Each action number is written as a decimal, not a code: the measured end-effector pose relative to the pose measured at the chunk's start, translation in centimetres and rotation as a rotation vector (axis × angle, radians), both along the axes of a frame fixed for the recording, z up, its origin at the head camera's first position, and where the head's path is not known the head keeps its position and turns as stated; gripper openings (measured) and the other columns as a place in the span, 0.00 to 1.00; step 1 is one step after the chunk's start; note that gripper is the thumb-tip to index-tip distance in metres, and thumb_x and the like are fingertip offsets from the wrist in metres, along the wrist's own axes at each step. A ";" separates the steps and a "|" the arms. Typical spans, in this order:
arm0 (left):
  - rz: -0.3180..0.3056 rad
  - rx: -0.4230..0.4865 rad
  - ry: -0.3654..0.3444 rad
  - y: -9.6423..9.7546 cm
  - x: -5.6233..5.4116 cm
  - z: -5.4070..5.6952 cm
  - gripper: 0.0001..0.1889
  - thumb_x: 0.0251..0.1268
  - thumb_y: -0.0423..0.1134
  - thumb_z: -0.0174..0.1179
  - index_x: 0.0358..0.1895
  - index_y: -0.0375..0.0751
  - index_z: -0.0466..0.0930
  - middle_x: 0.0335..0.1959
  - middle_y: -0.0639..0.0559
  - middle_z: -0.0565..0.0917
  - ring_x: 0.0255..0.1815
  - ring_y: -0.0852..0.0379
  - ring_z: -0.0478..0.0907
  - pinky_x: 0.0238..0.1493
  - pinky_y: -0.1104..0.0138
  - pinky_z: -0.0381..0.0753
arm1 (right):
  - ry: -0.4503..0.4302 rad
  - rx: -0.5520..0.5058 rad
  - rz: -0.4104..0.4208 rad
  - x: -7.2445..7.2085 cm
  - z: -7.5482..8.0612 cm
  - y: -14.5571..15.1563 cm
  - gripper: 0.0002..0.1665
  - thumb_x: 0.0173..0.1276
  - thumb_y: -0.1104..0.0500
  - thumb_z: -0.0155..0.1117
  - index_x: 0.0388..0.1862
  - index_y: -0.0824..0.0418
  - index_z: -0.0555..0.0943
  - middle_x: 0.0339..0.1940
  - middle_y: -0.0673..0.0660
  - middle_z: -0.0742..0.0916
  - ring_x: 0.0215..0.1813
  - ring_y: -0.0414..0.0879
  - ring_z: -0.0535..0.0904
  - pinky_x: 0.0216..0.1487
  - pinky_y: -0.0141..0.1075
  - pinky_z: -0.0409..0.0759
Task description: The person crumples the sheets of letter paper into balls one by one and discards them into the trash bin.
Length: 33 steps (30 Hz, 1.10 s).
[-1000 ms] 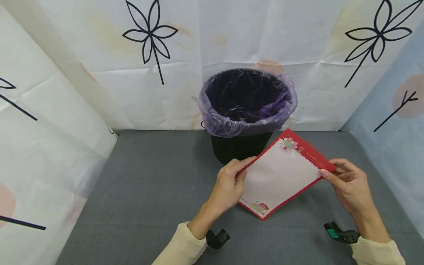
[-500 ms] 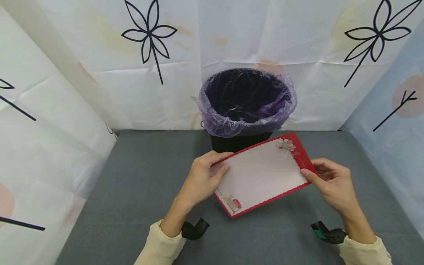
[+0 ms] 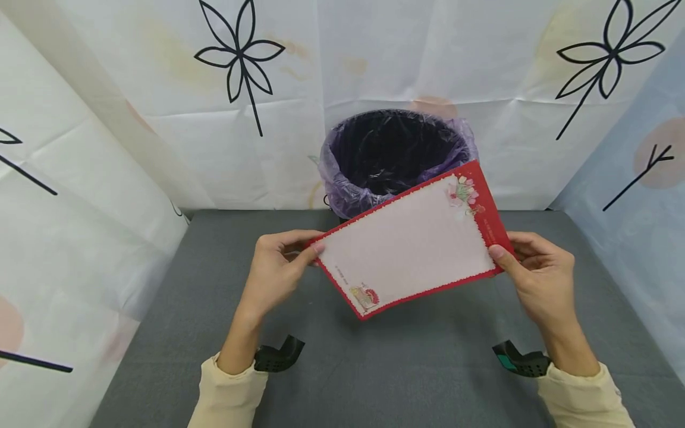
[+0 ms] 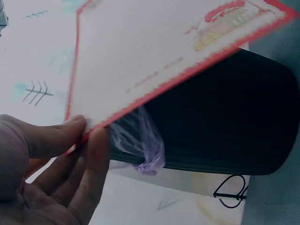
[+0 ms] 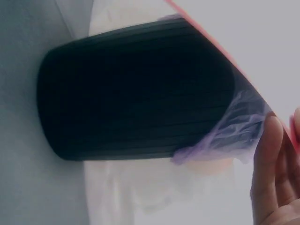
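Note:
A flat sheet of paper (image 3: 407, 238) with a red border, a pale middle and printed flowers is held up in the air, tilted, its right end higher. My left hand (image 3: 275, 267) pinches its left corner between thumb and fingers; the left wrist view shows this grip up close on the paper (image 4: 140, 61). At the right end, my right hand (image 3: 540, 279) pinches the red edge, thumb in front and fingers behind. Behind the paper stands a black trash bin (image 3: 396, 148) lined with a purple plastic bag (image 3: 342, 190); the paper covers its lower front.
The bin's dark body (image 5: 136, 93) stands on the grey tabletop (image 3: 241, 220), close to the back. White cloth (image 3: 364, 53) with leaf drawings hangs behind and at the left, and a bluish panel (image 3: 631, 178) at the right.
My left hand has moved left along the paper to its corner. The paper has turned to a flatter angle and risen, now overlapping the bin's front rim. My right hand has shifted a little left.

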State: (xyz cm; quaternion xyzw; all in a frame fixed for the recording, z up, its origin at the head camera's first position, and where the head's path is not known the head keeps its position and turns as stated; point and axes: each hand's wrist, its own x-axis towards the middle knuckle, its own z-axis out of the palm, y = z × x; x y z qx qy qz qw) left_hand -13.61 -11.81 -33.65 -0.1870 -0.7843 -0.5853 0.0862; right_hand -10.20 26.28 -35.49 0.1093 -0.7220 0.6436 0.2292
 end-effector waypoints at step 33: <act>-0.059 0.306 -0.007 -2.6 -1.6 1.2 0.08 0.62 0.18 0.66 0.44 0.20 0.85 0.35 0.41 0.88 0.28 0.53 0.86 0.38 0.58 0.88 | 0.098 -0.275 0.225 -0.6 2.2 0.1 0.14 0.65 0.85 0.57 0.50 0.91 0.75 0.41 0.67 0.89 0.31 0.51 0.87 0.44 0.35 0.86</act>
